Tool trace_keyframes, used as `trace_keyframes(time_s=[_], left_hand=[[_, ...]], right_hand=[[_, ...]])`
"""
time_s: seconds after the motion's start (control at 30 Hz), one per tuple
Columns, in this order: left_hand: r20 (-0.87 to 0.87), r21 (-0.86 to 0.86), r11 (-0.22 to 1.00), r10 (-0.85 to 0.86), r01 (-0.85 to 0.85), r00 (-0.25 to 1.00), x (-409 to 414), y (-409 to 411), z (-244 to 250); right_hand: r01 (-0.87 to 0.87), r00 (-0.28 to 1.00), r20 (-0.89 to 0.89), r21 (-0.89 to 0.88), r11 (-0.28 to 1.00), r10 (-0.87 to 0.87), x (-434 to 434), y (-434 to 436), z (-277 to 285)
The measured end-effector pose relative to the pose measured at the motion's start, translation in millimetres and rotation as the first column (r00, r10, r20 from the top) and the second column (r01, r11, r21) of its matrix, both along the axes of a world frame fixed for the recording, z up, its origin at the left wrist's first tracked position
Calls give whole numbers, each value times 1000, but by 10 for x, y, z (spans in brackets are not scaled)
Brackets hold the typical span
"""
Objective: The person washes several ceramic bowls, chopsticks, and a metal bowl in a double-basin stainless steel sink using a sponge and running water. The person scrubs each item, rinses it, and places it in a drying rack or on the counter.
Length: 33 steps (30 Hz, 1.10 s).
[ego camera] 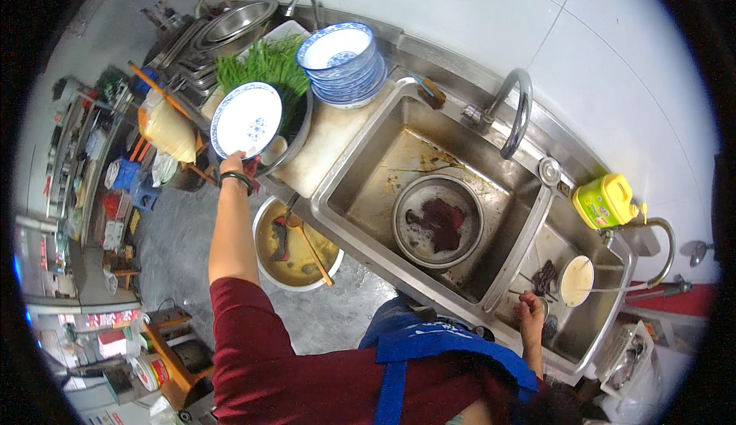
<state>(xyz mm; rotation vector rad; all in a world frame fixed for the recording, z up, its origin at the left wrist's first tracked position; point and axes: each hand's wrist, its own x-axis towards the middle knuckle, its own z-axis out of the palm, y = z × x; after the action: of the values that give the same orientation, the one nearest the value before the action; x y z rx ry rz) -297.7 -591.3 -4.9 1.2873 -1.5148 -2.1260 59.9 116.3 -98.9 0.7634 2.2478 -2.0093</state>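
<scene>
My left hand point(234, 163) reaches out to the left and grips the near rim of a white dish point(247, 119) with a blue pattern. The dish is tilted over a large metal basin point(309, 115) of long green leafy vegetables point(261, 59). A bit of dark red cloth point(252, 170) shows beside those fingers. My right hand point(530, 310) is over the small right sink basin, its fingers curled; whether it holds something is unclear. Close to it are a dark steel-wool-like tangle point(544, 277) and a pale bowl point(577, 281) under running water.
A stack of blue-and-white bowls point(345, 74) stands on a pale board point(322, 149). In the large sink point(368, 177), a round metal pan point(397, 235) holds suds and dark red cloth. A yellow detergent jug point(604, 200) is by the faucet. A floor tub point(261, 252) holds a wooden ladle.
</scene>
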Motion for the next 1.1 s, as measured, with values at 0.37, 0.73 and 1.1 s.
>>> trace_keyframes(time_s=[0.37, 0.73, 1.1], left_hand=[[926, -143, -618, 191, 773, 324, -550, -1757, -654], [667, -614, 581, 20, 534, 745, -768, -1217, -759], [263, -909, 93, -628, 406, 732, 1126, 1975, -510]], right_hand=[[204, 972, 92, 123, 971, -216, 158, 11, -110], [218, 903, 242, 456, 863, -356, 760, 766, -355], [-373, 805, 579, 664, 648, -130, 162, 2260, -834]])
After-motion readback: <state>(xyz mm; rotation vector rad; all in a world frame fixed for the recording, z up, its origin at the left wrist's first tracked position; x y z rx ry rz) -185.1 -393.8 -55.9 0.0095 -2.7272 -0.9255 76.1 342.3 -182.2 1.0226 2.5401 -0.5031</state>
